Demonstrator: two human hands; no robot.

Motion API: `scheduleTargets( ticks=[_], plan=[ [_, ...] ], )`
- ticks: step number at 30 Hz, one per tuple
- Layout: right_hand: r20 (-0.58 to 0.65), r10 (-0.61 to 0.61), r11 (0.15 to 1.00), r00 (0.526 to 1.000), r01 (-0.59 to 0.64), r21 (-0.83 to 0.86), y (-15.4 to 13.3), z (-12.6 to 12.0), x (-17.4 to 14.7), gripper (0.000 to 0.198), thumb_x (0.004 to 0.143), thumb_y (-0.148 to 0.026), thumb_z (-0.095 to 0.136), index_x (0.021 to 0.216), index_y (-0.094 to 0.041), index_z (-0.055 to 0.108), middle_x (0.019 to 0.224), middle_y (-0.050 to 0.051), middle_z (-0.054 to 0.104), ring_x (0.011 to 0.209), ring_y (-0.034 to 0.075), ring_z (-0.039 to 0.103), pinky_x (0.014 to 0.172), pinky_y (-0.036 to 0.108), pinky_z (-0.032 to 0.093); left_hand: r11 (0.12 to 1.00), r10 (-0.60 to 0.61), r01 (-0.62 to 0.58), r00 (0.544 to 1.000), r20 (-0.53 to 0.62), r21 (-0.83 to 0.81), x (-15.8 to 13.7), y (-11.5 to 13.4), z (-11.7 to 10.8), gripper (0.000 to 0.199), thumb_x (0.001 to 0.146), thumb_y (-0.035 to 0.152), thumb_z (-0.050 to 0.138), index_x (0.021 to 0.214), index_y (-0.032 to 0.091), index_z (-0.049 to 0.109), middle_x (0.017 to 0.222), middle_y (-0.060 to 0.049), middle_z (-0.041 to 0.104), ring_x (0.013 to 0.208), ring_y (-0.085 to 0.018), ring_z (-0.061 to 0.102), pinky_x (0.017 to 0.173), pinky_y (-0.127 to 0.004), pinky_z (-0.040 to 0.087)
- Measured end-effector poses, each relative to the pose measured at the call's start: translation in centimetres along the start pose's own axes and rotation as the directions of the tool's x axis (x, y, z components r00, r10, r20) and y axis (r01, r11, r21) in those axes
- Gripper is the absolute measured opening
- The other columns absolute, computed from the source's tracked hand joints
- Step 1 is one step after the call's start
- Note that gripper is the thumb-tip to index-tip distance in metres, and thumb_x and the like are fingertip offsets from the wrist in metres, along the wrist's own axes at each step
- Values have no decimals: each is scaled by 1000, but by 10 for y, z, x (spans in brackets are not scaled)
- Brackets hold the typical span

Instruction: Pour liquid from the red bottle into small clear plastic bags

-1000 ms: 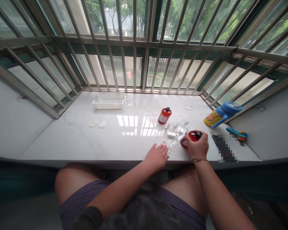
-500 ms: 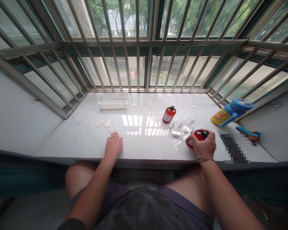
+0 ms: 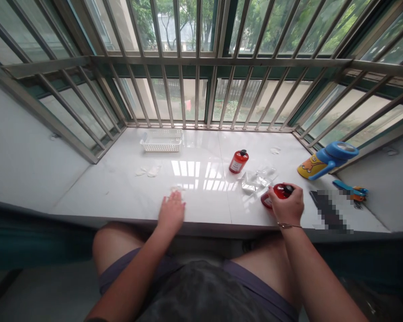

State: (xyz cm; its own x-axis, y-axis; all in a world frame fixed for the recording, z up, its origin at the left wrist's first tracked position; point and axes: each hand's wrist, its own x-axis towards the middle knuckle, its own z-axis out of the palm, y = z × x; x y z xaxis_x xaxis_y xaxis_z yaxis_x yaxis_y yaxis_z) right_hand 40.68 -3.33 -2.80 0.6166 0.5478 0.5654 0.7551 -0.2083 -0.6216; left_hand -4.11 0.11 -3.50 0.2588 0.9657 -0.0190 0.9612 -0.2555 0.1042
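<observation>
My left hand lies palm down on the glossy white sill, its fingers stretched out. A small thin whitish patch shows at its fingertips; I cannot make out what it is. With fingers wrapped round it, my right hand holds a red bottle with a black cap near the front edge. That hand hides much of the bottle, which looks tilted. Behind it stands a second red bottle with a black cap and a pale label. Crumpled clear plastic packaging lies between the two bottles.
A white perforated basket sits at the back left. Thin white scraps lie before it, another at back right. Rightward are a blue and yellow flask, a blurred-out dark object and a blue and orange tool. Metal bars close the far side.
My left hand has slid to the right and slightly nearer along the sill. My right hand keeps its hold on the bottle. The view has shifted a little.
</observation>
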Motion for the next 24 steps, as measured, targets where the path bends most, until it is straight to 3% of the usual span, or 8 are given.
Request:
scheduleTargets(
  ticks=[3, 6, 9, 12, 14, 16, 20, 24],
  plan=[
    [1, 4, 1000, 1000, -4, 1, -1, 0, 0, 62, 80, -59, 81, 126, -24, 59, 122, 10, 64, 106, 30, 61, 102, 48, 50, 931, -344, 355, 931, -123, 84, -3, -84, -12, 61, 111, 29, 28, 158, -1, 51, 166, -28, 50, 156, -40, 48, 129, -67, 32],
    [12, 4, 1000, 1000, -4, -4, -1, 0, 0, 62, 81, -59, 80, 127, -23, 58, 123, 10, 63, 106, 29, 60, 102, 49, 50, 910, -395, 408, 907, -144, 77, -11, -111, -12, 63, 110, 31, 29, 158, -6, 50, 166, -32, 48, 156, -42, 48, 127, -65, 36],
    [14, 4, 1000, 1000, -4, -10, 0, 0, 0, 64, 81, -61, 79, 128, -23, 58, 123, 10, 63, 105, 29, 60, 102, 49, 50, 957, -275, 283, 955, -110, 63, -18, -68, -1, 63, 108, 30, 36, 157, -7, 50, 166, -32, 47, 156, -44, 47, 128, -62, 37],
    [7, 7, 1000, 1000, -7, -18, -1, 0, -1, 65, 80, -62, 79, 128, -22, 59, 123, 10, 64, 105, 30, 61, 102, 49, 51, 993, 107, -109, 993, -51, -46, -29, 13, 15, 59, 109, 30, 38, 161, 5, 51, 167, -24, 50, 158, -38, 48, 129, -58, 39],
    [10, 8, 1000, 1000, -7, -20, -2, 0, -1, 65, 80, -62, 79, 128, -22, 59, 123, 10, 64, 106, 30, 61, 102, 49, 51, 908, 394, -397, 918, -50, -137, -40, 62, 26, 59, 112, 38, 40, 164, 12, 48, 169, -18, 50, 159, -32, 47, 131, -51, 38],
    [20, 5, 1000, 1000, -5, -17, -2, -1, -2, 65, 81, -63, 78, 128, -23, 58, 124, 10, 64, 107, 31, 61, 102, 49, 50, 833, 516, -523, 852, -90, -178, -50, 93, 33, 62, 112, 45, 42, 167, 15, 44, 170, -17, 49, 161, -30, 45, 132, -48, 37],
    [32, 7, 1000, 999, -6, -12, -1, -1, -2, 65, 82, -63, 78, 129, -23, 56, 125, 11, 62, 109, 31, 60, 104, 49, 49, 842, 490, -504, 863, -118, -193, -56, 91, 34, 56, 113, 40, 40, 165, 20, 47, 168, -11, 54, 158, -27, 50, 133, -49, 35],
    [21, 1, 1000, 1000, -1, -19, 0, 1, -2, 65, 82, -64, 77, 128, -23, 58, 124, 11, 63, 108, 31, 60, 103, 48, 49, 957, 263, -273, 960, -96, -102, -45, 24, 15, 53, 110, 32, 40, 159, 19, 56, 162, -14, 59, 153, -32, 55, 130, -56, 37]
  ],
)
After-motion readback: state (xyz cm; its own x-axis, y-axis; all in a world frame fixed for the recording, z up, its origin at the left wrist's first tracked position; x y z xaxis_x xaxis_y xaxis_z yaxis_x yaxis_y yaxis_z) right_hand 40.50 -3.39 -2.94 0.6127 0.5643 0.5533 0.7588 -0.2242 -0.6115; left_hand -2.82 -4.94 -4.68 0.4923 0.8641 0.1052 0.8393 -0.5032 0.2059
